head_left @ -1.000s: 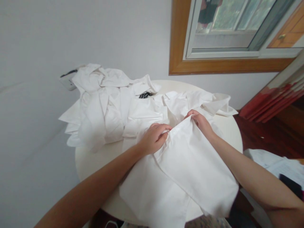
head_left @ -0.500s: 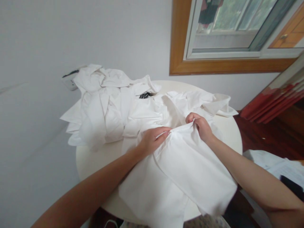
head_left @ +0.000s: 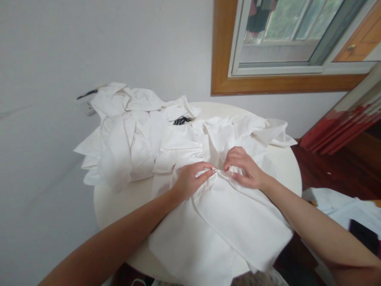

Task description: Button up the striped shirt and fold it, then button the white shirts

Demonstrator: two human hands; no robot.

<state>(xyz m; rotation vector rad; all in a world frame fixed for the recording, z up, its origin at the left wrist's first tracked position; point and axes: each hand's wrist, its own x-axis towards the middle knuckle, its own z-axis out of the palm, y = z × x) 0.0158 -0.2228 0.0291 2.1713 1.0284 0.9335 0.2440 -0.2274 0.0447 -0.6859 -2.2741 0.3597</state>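
A white cloth garment (head_left: 238, 222) drapes over the near edge of the round table, its lower part hanging down towards me. My left hand (head_left: 193, 178) pinches the garment's upper edge between thumb and fingers. Close by on the right, my right hand (head_left: 242, 169) has its fingers curled on the same edge, with a bit of white fabric showing between thumb and fingers. What kind of garment it is, I cannot tell. More white cloth (head_left: 250, 129) lies bunched just beyond my hands.
A heap of white garments (head_left: 133, 139) covers the left of the white round table (head_left: 285, 167), against the wall. A black patterned piece (head_left: 181, 120) peeks out of it. Red-and-white curtain (head_left: 333, 123) hangs at right, and light cloth (head_left: 330, 206) lies below. A wood-framed window (head_left: 285, 85) is behind.
My right hand has moved left and slightly down along the garment's edge, closer to my left hand, and the stretched edge has slackened. My left hand keeps its pinch.
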